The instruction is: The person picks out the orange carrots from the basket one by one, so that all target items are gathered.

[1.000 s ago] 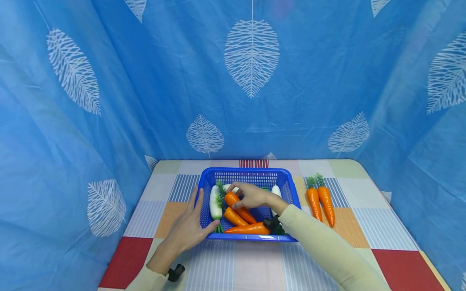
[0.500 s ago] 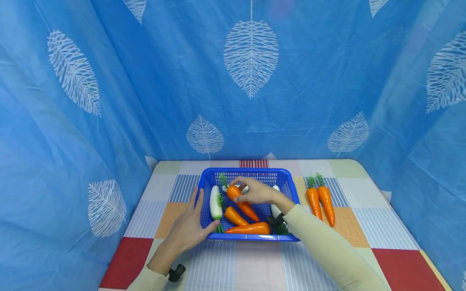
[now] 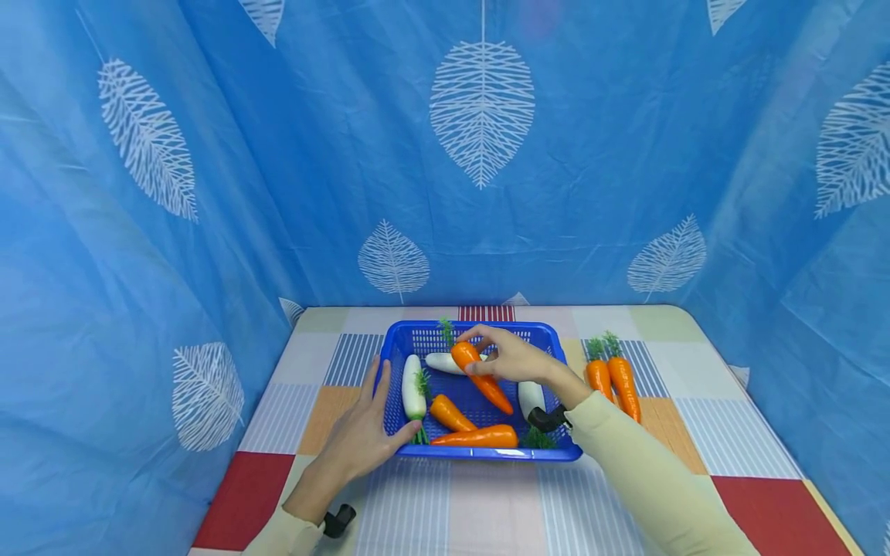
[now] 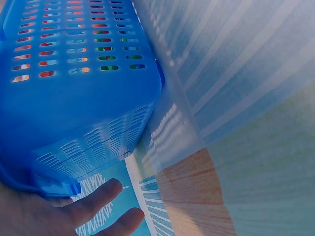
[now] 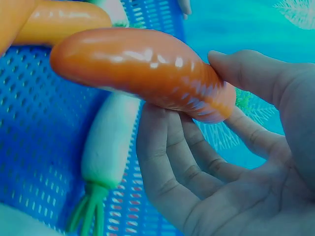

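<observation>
My right hand (image 3: 511, 357) pinches an orange carrot (image 3: 490, 390) near its leafy end, above the inside of a blue plastic basket (image 3: 480, 454). In the right wrist view the thumb and fingers close round the carrot (image 5: 142, 64). My left hand (image 3: 358, 432) rests at the basket's front left corner, fingers straight along the outside and thumb across the rim. The left wrist view shows its straight fingers (image 4: 93, 201) beside the basket wall (image 4: 83, 108). Two more carrots, one shorter (image 3: 450, 413) and one along the front (image 3: 480, 437), lie in the basket.
White radishes lie in the basket at the left (image 3: 413, 386), across the back (image 3: 445, 363) and at the right (image 3: 531, 398), partly hidden. On the checked tablecloth (image 3: 494, 510), right of the basket, lie two carrots (image 3: 624, 386). A blue leaf-print curtain (image 3: 591, 193) hangs around the table.
My right hand has lifted the carrot off the other vegetables and moved it to the right and up. The back radish is more exposed. My left hand has stayed in place.
</observation>
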A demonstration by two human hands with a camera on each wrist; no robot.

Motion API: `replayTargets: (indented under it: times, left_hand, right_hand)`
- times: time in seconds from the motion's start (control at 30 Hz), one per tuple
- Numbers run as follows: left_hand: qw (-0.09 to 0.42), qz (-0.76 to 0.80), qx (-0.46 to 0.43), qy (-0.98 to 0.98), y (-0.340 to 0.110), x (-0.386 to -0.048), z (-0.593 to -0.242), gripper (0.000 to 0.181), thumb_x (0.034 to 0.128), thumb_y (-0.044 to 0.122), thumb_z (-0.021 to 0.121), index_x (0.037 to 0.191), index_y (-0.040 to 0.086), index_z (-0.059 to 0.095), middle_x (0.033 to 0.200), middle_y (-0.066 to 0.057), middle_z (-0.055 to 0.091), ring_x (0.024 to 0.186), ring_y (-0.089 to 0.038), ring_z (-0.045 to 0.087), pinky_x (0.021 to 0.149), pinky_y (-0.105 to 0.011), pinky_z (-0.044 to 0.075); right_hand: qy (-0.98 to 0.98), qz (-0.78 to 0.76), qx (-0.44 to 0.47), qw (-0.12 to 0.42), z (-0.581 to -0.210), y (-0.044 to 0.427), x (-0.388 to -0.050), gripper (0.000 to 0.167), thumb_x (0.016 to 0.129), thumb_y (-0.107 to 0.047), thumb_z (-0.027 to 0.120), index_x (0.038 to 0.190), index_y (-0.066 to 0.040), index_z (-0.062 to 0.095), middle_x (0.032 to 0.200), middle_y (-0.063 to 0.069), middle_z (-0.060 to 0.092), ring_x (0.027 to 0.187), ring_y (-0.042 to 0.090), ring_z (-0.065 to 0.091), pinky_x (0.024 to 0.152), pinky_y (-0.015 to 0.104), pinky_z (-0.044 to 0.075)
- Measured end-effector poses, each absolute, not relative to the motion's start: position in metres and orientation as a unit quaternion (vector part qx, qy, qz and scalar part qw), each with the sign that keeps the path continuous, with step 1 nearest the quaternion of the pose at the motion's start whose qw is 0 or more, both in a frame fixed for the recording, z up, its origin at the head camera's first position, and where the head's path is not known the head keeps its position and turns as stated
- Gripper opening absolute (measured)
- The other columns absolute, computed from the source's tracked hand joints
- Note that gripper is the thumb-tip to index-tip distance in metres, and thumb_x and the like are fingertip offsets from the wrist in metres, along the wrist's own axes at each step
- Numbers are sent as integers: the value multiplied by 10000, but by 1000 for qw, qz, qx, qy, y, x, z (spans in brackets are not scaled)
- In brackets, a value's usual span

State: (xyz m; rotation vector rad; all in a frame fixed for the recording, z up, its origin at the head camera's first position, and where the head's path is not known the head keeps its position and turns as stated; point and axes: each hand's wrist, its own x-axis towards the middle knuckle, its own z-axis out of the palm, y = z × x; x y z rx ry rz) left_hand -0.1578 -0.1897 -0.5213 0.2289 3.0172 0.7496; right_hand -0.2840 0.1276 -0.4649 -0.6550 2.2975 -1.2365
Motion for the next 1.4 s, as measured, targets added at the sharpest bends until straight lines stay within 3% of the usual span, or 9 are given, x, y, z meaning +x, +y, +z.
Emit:
replayTargets:
  times: [0.4, 0.63, 0.83, 1.0, 1.07, 1.23, 1.3, 1.4]
  left_hand:
    - [7, 239, 71, 968, -189, -159, -522, 1194, 1027, 662, 768, 1887, 117, 145, 1989, -174, 30, 1339, -561, 752, 918, -661, 720]
    - [10, 241, 68, 968, -190, -158, -524, 1197, 1026, 669, 765, 1886, 110, 148, 1993, -156, 14, 1297, -551, 772, 940, -680, 711]
    - [11, 242, 69, 968, -189, -158, -523, 1193, 1032, 676, 755, 1888, 120, 138, 1994, -148, 5, 1278, -548, 779, 918, -665, 716]
    - [10, 246, 67, 967, -189, -159, -521, 1192, 1030, 660, 762, 1889, 121, 134, 1988, -177, 29, 1425, -583, 707, 976, -705, 700]
    - [11, 247, 65, 967, -189, -159, -521, 1192, 1030, 656, 767, 1888, 119, 137, 1988, -178, 30, 1454, -586, 688, 996, -714, 692]
    - [12, 244, 63, 968, -188, -159, -522, 1191, 1030, 662, 763, 1887, 118, 139, 1991, -165, 27, 1395, -564, 726, 958, -671, 711]
    - [12, 245, 64, 967, -188, -159, -522, 1192, 1029, 659, 766, 1887, 118, 141, 1992, -160, 23, 1372, -560, 738, 934, -656, 718]
    - [11, 247, 65, 967, -188, -159, -522, 1192, 1029, 655, 767, 1887, 118, 138, 1992, -158, 14, 1380, -565, 734, 942, -666, 716]
  right_hand:
    - [827, -476, -222, 203, -455, 170, -281, 554, 1126, -250, 801, 1624, -123, 592, 1483, 243, 750, 1233, 347, 812, 926, 438, 733]
    - [820, -498, -214, 183, -448, 197, -280, 537, 1160, -187, 743, 1650, -89, 546, 1393, 303, 776, 1140, 335, 815, 892, 412, 701]
    - [840, -485, -182, 159, -440, 224, -279, 565, 1153, -266, 762, 1665, -146, 555, 1523, 275, 708, 1329, 411, 758, 959, 471, 736]
    - [847, -485, -152, 153, -437, 246, -278, 648, 1144, -327, 772, 1716, -170, 511, 1505, 275, 704, 1228, 375, 777, 945, 457, 726]
    - [854, -479, -137, 148, -436, 254, -277, 677, 1143, -373, 770, 1735, -190, 498, 1543, 261, 693, 1268, 381, 759, 942, 446, 703]
    - [875, -454, -104, 134, -437, 278, -274, 691, 1171, -457, 705, 1772, -216, 463, 1704, 282, 590, 1480, 519, 657, 1064, 561, 687]
    - [874, -457, -98, 132, -440, 289, -273, 679, 1194, -443, 665, 1788, -206, 438, 1728, 311, 559, 1483, 552, 663, 1098, 613, 686]
    - [866, -473, -93, 131, -445, 306, -272, 664, 1220, -416, 618, 1803, -182, 404, 1716, 348, 554, 1415, 540, 720, 1086, 596, 703]
